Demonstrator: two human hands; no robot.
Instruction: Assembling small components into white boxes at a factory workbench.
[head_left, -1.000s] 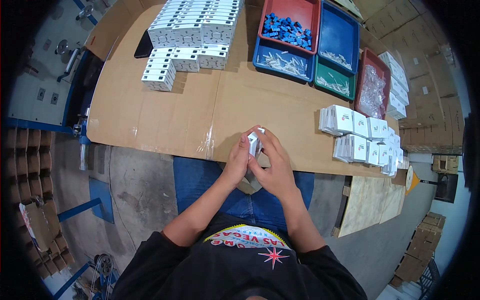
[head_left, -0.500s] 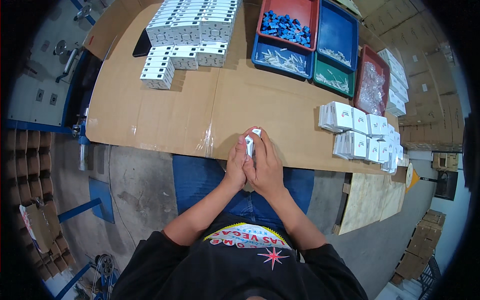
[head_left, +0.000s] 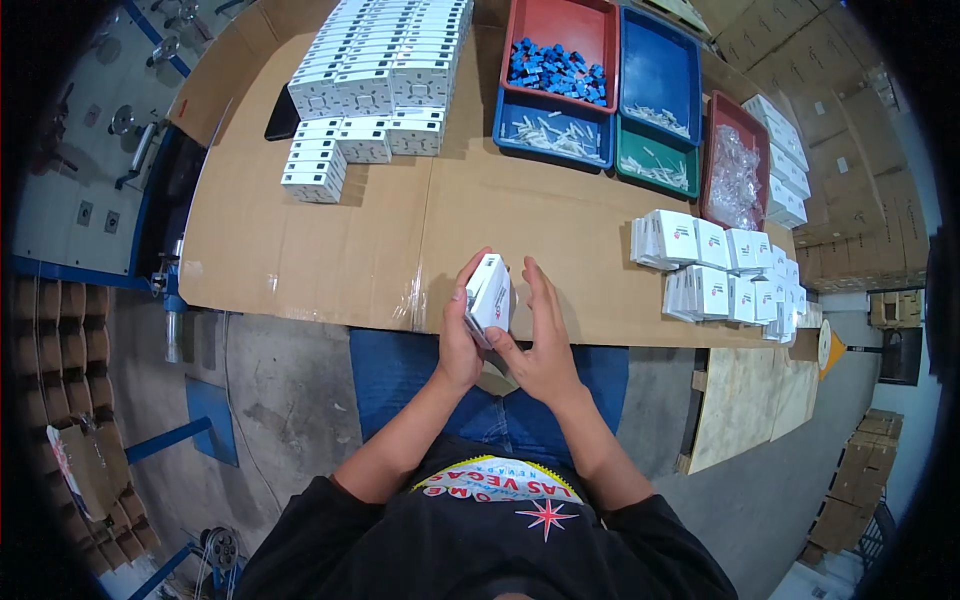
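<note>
Just over the table's near edge, my left hand (head_left: 461, 335) grips a small flat white box (head_left: 489, 298), fingers along its left side. The box stands tilted on edge, with a broad printed face turned right. My right hand (head_left: 543, 340) is open beside it, fingers stretched out and away from that face. Its thumb reaches to the lower end of the box and seems to touch it. To the right lie rows of similar flat white boxes (head_left: 711, 293), leaning against one another.
Stacked white boxes (head_left: 362, 92) rise at the far left, with a dark flat object (head_left: 283, 116) beside them. Trays at the far right include a red tray (head_left: 590, 22) of blue pieces, a blue tray (head_left: 553, 150) of white pieces, and a red tray (head_left: 715, 170) of clear plastic bags. Cardboard (head_left: 330, 255) covers the table.
My right hand has opened and moved off to the right. The white box, mostly covered by both hands before, now shows its broad face in my left hand.
</note>
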